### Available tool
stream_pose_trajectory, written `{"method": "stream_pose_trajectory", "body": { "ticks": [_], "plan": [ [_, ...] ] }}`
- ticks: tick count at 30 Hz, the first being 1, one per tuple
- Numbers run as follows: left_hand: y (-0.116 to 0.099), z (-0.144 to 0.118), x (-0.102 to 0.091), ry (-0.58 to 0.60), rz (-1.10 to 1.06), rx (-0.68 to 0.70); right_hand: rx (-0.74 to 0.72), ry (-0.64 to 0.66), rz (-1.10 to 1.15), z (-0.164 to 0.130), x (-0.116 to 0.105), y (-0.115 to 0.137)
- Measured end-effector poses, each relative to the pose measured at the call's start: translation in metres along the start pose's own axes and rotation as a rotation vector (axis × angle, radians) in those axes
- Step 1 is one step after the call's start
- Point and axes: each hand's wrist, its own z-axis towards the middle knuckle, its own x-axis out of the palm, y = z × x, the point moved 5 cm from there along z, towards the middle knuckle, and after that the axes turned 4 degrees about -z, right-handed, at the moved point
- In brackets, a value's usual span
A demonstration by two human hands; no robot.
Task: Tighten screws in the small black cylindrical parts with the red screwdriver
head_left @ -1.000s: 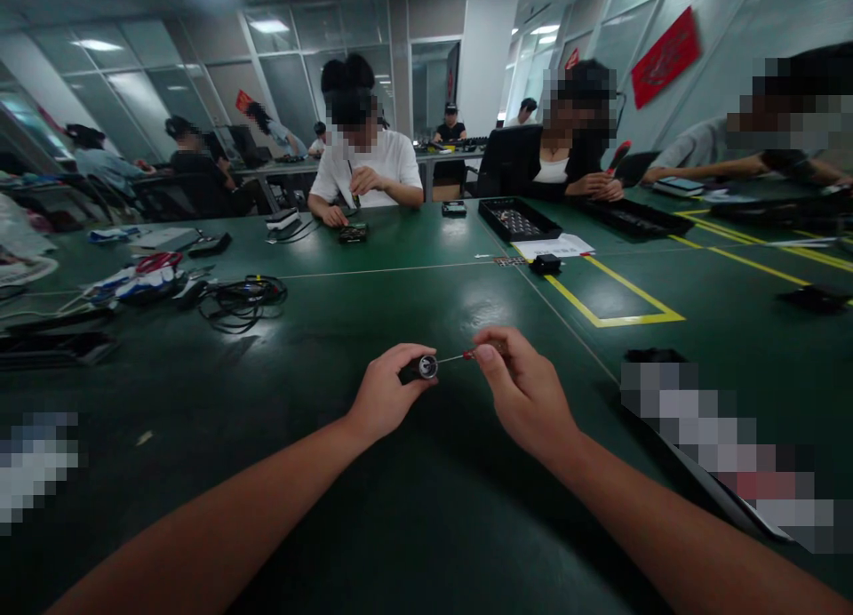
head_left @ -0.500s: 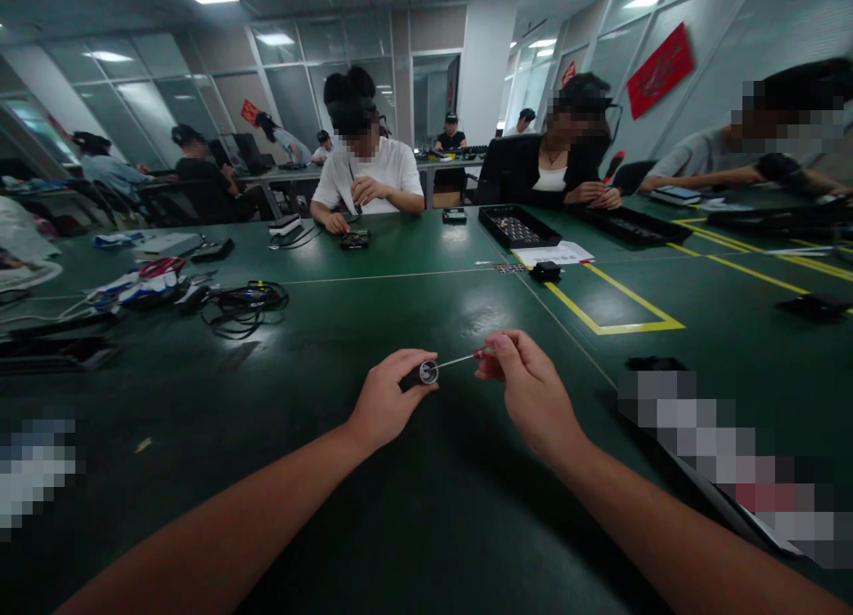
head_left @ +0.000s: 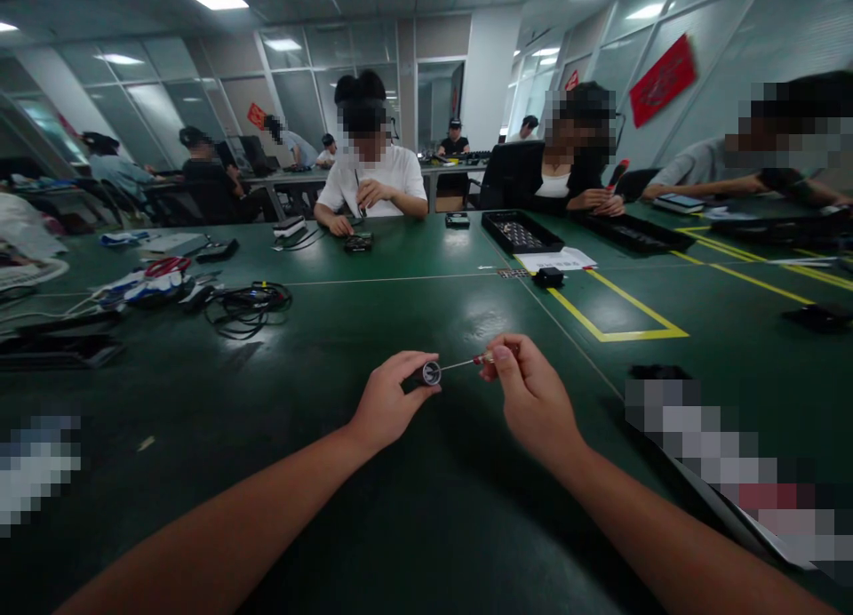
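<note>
Gripping tube in left hand, above desk | pinching screwdriver in right hand, pointed into tube | regripped slightly farther back than a second ago | likely mid-turn, not finished

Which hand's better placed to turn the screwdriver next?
Probably the right hand: it grips the screwdriver by its handle; the left hand is occupied, holding the open-ended black cylinder.
</note>
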Motion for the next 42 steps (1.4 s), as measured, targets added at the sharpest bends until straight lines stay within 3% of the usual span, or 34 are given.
{"method": "stream_pose_trajectory", "body": {
  "ticks": [5,14,21,25,33,37,42],
  "plan": [
    [0.000,0.000,0.000,0.011,0.010,0.002,-0.022,0.079,-0.002,-0.003,0.001,0.005],
    [0.003,0.000,0.000,0.027,0.021,-0.014,-0.075,-0.004,-0.022,-0.006,-0.004,0.011],
    [0.005,-0.001,0.002,0.047,0.035,-0.005,-0.064,0.026,-0.158,-0.004,-0.002,0.015],
    [0.006,0.000,0.002,0.045,0.039,-0.007,-0.066,-0.032,-0.054,-0.004,-0.003,0.009],
    [0.002,-0.001,0.002,0.052,0.061,0.000,-0.009,0.026,-0.173,-0.001,-0.002,0.011],
    [0.002,0.000,0.003,0.063,0.064,-0.009,-0.055,-0.002,-0.133,-0.002,-0.003,0.011],
    [0.002,0.000,0.002,0.052,0.058,-0.010,-0.020,0.051,-0.119,-0.003,-0.001,0.008]
  ]
}}
